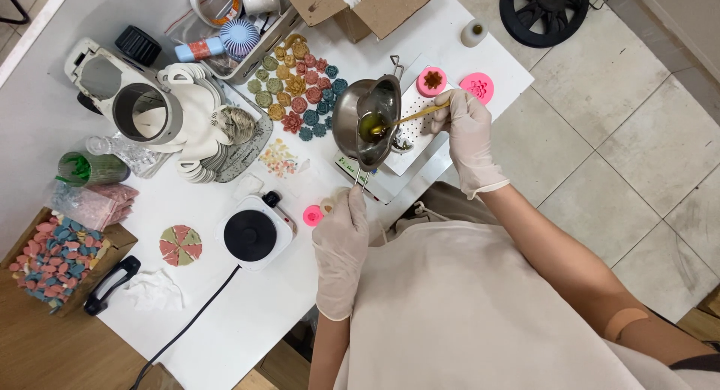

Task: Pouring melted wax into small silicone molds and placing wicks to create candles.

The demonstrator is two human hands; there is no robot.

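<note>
My left hand [341, 244], in a white glove, grips the wire handle of a small steel melting pot [367, 118] and holds it above the white table [225, 322]. Greenish-yellow liquid lies in the pot's bottom. In my gloved right hand [466, 127] is a wooden stick [420, 113] whose tip dips into that liquid. Just behind the pot sit two pink round silicone moulds [432, 81], one with a dark flower shape inside, the other [477, 86] at the table's far right edge.
A small white hot plate [255, 234] with a black top stands left of my left hand, its cable running to the front edge. Rows of coloured flower-shaped pieces [300, 90] lie behind the pot. A box of coloured chips [54, 261], a cardboard box [375, 7] and a small pink mould [313, 215] are around.
</note>
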